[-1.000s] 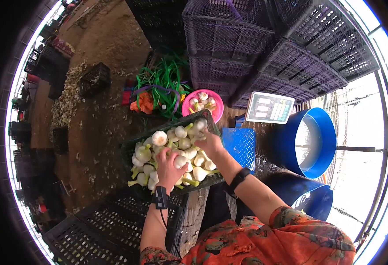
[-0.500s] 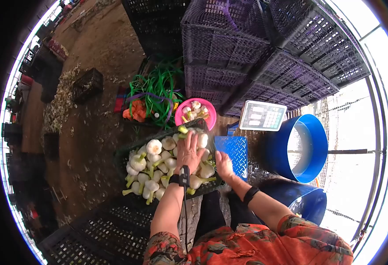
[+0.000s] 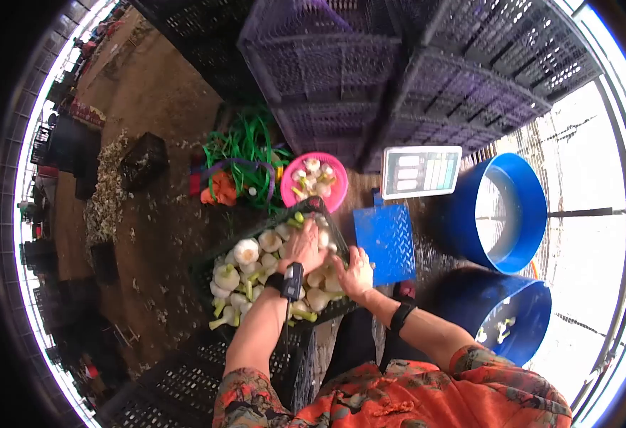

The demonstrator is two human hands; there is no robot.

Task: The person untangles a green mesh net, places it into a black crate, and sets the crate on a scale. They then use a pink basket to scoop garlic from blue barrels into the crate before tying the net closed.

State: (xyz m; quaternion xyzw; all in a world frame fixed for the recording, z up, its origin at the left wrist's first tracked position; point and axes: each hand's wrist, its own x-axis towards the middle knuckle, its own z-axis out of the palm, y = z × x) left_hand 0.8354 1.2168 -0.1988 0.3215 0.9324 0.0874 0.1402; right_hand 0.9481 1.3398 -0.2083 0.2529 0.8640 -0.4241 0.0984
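Note:
A dark crate (image 3: 202, 277) full of white garlic bulbs (image 3: 246, 251) with green stems sits in front of me. My left hand (image 3: 303, 247) lies over the bulbs near the crate's far right part, its fingers spread. At the crate's right edge is my right hand (image 3: 356, 274), fingers apart and partly over the rim, with no bulb visible in it. Just beyond the crate, a pink basket (image 3: 341, 187) holds more garlic. The blue scale platform (image 3: 385, 245) lies right of my right hand.
Scale display (image 3: 421, 172) behind the platform; stacked purple-black crates (image 3: 327, 71) at the back. Two blue barrels (image 3: 534, 214) stand right. Green straps (image 3: 245, 146) and an orange cloth (image 3: 220, 187) lie back left. A black crate (image 3: 144, 160) is farther left.
The view has shifted. The garlic crate now sits slightly turned and closer to the scale platform's lower left. My right hand has moved against the crate's right edge.

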